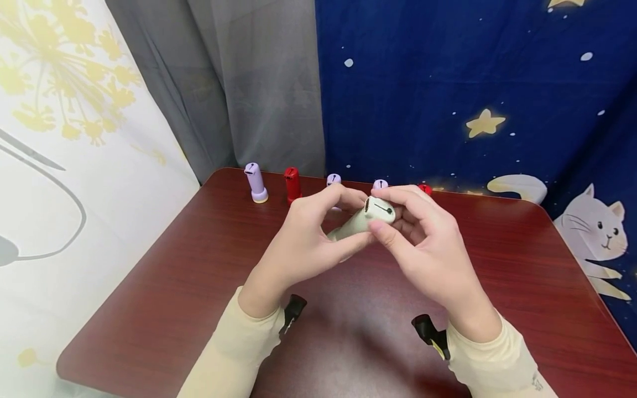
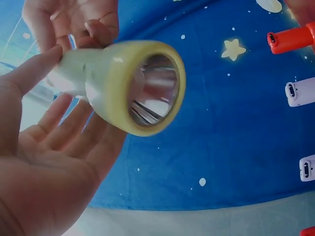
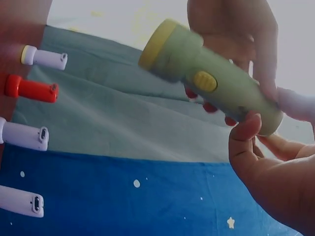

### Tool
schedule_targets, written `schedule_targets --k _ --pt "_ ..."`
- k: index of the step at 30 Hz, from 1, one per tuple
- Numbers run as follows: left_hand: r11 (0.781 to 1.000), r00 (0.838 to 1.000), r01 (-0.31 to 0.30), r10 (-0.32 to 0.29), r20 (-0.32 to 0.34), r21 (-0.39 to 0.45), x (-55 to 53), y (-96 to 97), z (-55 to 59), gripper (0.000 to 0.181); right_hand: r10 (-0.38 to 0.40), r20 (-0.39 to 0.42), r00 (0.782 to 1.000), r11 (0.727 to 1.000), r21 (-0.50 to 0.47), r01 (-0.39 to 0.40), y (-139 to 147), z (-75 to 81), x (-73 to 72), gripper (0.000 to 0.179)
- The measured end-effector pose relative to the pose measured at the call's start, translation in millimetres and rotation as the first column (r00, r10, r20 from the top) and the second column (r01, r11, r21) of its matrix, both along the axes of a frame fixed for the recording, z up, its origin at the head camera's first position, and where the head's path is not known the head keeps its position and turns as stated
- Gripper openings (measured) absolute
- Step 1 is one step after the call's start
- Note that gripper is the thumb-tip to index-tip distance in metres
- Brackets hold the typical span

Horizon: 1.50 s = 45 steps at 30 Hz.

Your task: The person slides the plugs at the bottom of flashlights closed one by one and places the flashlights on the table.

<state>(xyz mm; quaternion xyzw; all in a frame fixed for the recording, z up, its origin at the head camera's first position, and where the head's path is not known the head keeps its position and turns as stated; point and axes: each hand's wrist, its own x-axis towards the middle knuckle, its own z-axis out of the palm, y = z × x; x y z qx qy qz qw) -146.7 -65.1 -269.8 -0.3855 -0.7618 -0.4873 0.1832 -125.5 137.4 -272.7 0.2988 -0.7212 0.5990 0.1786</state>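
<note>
A pale green flashlight [image 1: 350, 226] is held up over the table, its tail end turned toward the head camera. My left hand [image 1: 308, 235] holds it, thumb on one side and fingers along the other. At the tail, my right hand [image 1: 435, 249] pinches the end between thumb and fingers. In the left wrist view, the yellow-rimmed lens [image 2: 155, 91] of the flashlight shows, with a shiny reflector inside. A yellow slide switch [image 3: 204, 81] on its side appears in the right wrist view.
Along the back of the dark red table [image 1: 199, 287] stand more flashlights in a row: a lilac one [image 1: 256, 182] and a red one [image 1: 293, 185] at left, others partly hidden behind my hands. Grey and blue curtains [image 1: 423, 83] hang behind the table.
</note>
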Motion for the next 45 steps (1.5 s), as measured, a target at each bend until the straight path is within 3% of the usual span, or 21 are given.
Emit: schedule_targets --k 5,11,18,26,45 --pt "1.0 0.994 0.022 -0.021 0.106 -0.009 -0.2 -2.1 1.2 0.037 0.018 -0.088 0.996 1.0 0.019 -0.016 5.7 3.6 -1.2 0.045" --pt "0.999 0.985 0.041 -0.045 0.165 0.024 2.5 -1.6 2.7 0.047 0.035 -0.099 0.994 0.999 0.017 -0.034 7.3 5.7 -0.8 0.046" --pt "0.998 0.995 -0.025 0.02 0.099 0.049 4.2 -1.3 4.3 0.053 0.114 -0.045 0.993 0.99 -0.08 -0.117 4.9 4.9 0.0 0.048" --pt "0.998 0.998 -0.057 0.057 -0.002 0.03 3.1 0.2 3.1 0.051 0.072 -0.028 0.997 0.996 -0.059 -0.073 2.7 4.0 1.2 0.045" --pt "0.998 0.998 -0.059 0.058 0.04 0.024 2.8 -0.2 3.1 0.053 0.092 -0.044 0.995 0.996 -0.019 -0.093 0.7 2.4 0.9 0.045"
